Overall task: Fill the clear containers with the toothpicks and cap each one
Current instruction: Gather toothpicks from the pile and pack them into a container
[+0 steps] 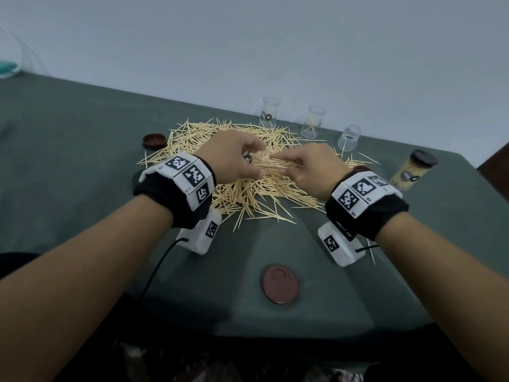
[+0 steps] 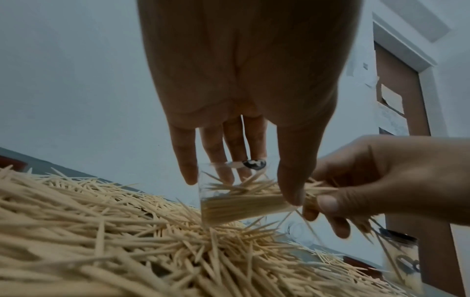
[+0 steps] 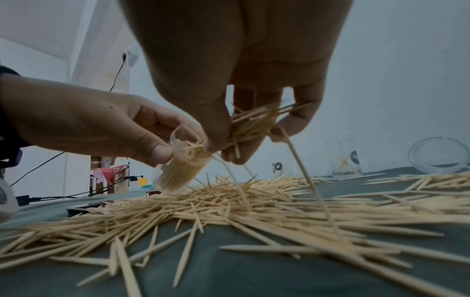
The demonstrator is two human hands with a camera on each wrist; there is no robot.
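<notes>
tilting a clear container in the left hand, right hand pinching toothpicks

Dim, flat, bluish light throughout; wrist views blur up close, with wide-angle bending at edges

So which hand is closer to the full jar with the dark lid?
Right. The right hand is nearer the capped clear jar of toothpicks at the table's right; the left hand is farther left.

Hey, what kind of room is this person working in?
Probably an ordinary indoor room set up for recording, not a workshop: a table under dark green cloth against a plain pale wall, a brown door in a white frame, and loose black cables.
</notes>
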